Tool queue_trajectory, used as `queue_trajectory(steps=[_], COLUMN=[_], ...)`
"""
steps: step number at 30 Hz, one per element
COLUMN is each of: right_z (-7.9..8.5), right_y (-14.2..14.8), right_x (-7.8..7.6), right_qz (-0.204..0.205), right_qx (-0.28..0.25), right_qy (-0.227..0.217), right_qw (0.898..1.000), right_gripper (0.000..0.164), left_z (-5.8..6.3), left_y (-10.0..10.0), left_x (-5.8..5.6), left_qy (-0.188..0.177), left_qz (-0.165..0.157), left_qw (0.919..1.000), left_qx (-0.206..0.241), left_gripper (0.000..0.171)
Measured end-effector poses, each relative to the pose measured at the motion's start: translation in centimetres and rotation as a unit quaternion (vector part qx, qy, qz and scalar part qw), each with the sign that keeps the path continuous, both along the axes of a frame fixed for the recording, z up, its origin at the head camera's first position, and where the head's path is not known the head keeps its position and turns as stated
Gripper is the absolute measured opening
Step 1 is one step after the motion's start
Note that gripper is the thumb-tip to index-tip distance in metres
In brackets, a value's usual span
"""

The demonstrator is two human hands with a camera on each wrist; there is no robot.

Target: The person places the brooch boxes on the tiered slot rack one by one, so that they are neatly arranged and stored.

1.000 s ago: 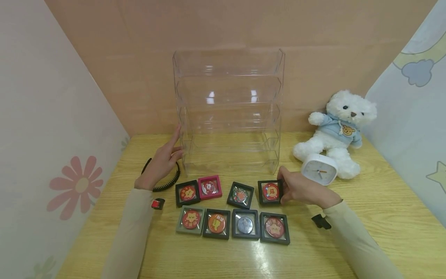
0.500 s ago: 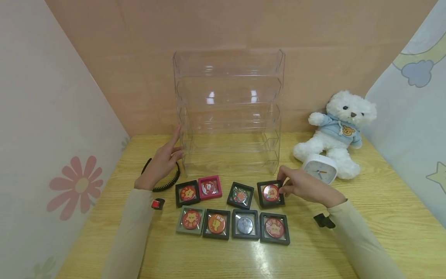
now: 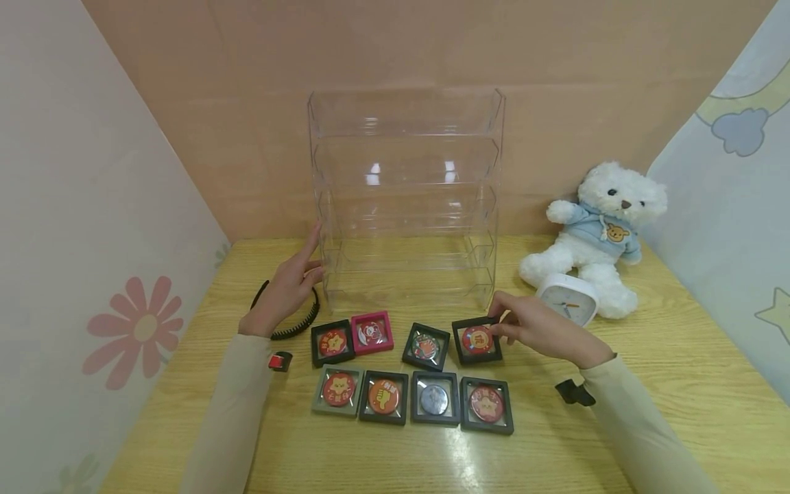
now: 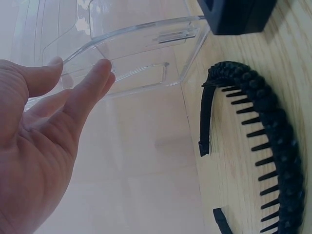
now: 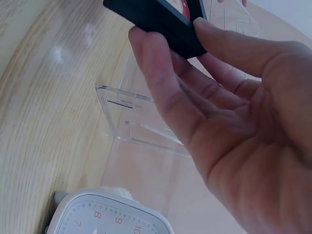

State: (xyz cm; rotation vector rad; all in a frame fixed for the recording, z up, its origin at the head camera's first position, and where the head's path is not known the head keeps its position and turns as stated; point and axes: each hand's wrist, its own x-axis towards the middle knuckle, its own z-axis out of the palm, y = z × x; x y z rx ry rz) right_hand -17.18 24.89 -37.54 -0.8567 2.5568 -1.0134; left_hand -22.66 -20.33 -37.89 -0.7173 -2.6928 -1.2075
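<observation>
My right hand (image 3: 533, 329) pinches the right edge of a black display frame (image 3: 467, 353) with a round red badge in it. In the right wrist view the thumb is on one face of that frame (image 5: 161, 24) and fingers are behind it; it looks tilted. My left hand (image 3: 286, 288) touches the left side of a clear tiered acrylic rack (image 3: 404, 182) with extended fingers, as the left wrist view also shows. In front of the rack lie several more badge frames, among them a pink one (image 3: 372, 332), a grey-green one (image 3: 339, 390) and a dark one (image 3: 426, 346).
A black toothed headband (image 3: 302, 326) lies under and beside my left wrist. At the right a white alarm clock (image 3: 566, 300) stands before a white teddy bear (image 3: 592, 233) in a blue hoodie. Patterned panels flank the wooden table (image 3: 370, 460).
My right hand's fingers have moved from the frame's right side onto its upper right edge. That frame has tilted and shifted slightly left. My left hand has stayed at the rack.
</observation>
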Motion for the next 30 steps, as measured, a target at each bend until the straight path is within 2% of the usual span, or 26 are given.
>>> queue_trajectory(steps=[6, 12, 18, 30], right_z=[0.2, 0.5, 0.9, 0.8], right_y=[-0.2, -0.3, -0.5, -1.4], right_x=[-0.1, -0.1, 0.0, -0.1], right_qz=[-0.006, -0.029, -0.048, -0.079], right_qx=[-0.001, 0.009, -0.007, -0.051], right_qy=[0.025, 0.073, 0.096, 0.186], right_qw=[1.000, 0.997, 0.994, 0.978], right_gripper=[0.013, 0.012, 0.009, 0.014], left_z=[-0.1, -0.1, -0.3, -0.3], left_y=[-0.1, -0.1, -0.2, -0.1], left_x=[0.1, 0.1, -0.1, -0.2], left_qy=[0.007, 0.009, 0.013, 0.001], left_qz=[-0.001, -0.004, -0.005, -0.004], left_qw=[1.0000, 0.9999, 0.9999, 1.0000], left_qx=[0.001, 0.007, 0.008, 0.003], left_gripper=[0.088, 0.087, 0.087, 0.087])
